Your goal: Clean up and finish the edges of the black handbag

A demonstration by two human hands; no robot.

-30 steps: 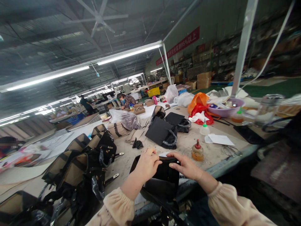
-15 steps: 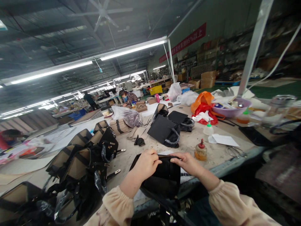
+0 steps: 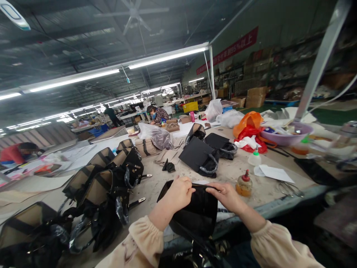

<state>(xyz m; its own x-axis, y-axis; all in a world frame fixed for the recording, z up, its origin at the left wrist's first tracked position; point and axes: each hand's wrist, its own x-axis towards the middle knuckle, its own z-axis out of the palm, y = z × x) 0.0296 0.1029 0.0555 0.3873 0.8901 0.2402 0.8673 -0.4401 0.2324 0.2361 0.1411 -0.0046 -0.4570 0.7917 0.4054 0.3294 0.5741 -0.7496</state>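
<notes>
A black bag (image 3: 196, 216) stands at the near edge of the worktable (image 3: 223, 173), its top rim facing away from me. My left hand (image 3: 180, 193) is closed on the left part of that rim. My right hand (image 3: 227, 194) pinches the rim on the right side. Both wrists come out of beige gathered sleeves. A small glue bottle with a red cap (image 3: 243, 183) stands just right of my right hand.
Tan-and-black handbags (image 3: 111, 175) line the table's left. Black bag pieces (image 3: 199, 154), a purple bowl (image 3: 290, 137), orange and red plastic bags (image 3: 248, 128), a paper sheet (image 3: 273, 173) and scissors (image 3: 290, 188) lie further back and right. People work at far tables (image 3: 157, 113).
The view has swung slightly, so the table scene sits further right in the picture. My hands keep their grip on the bag's rim, with the fingers shifted only a little.
</notes>
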